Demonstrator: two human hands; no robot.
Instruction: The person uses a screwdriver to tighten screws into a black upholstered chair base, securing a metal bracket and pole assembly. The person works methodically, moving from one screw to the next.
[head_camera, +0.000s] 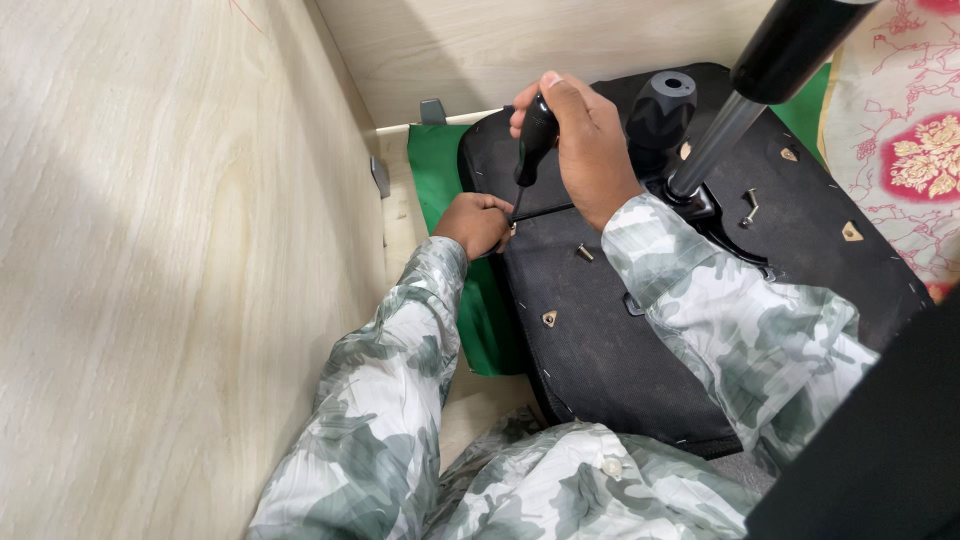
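1. Sleeves (420, 400) in a grey-green camouflage print fill the near edge of the view, both forearms reaching away toward an upturned black chair seat (600, 330).
2. Right hand (585, 145): its grip is wrapped fully shut around the black handle of a screwdriver (533, 145), thumb pressed on the handle's top. The tool stands nearly upright, its thin shaft running down from under the fist.
3. Left hand (480, 222): directly below the right hand, fingers curled tight at the screwdriver's tip on the near-left edge of the seat. Whether they pinch a screw there cannot be told; the tip is hidden by the fingers.
4. Just right of the left hand a loose screw (585, 253) lies on the black underside; below it sits a small triangular metal fitting (549, 318).
5. Right of the right hand a black knob (662, 105) and a grey gas-lift column (715, 145) rise from the seat's mechanism, with two more screws (749, 207) lying beside its base.
6. Green cloth (435, 165) shows under the seat, left of both hands, against a pale wood panel (170, 250).
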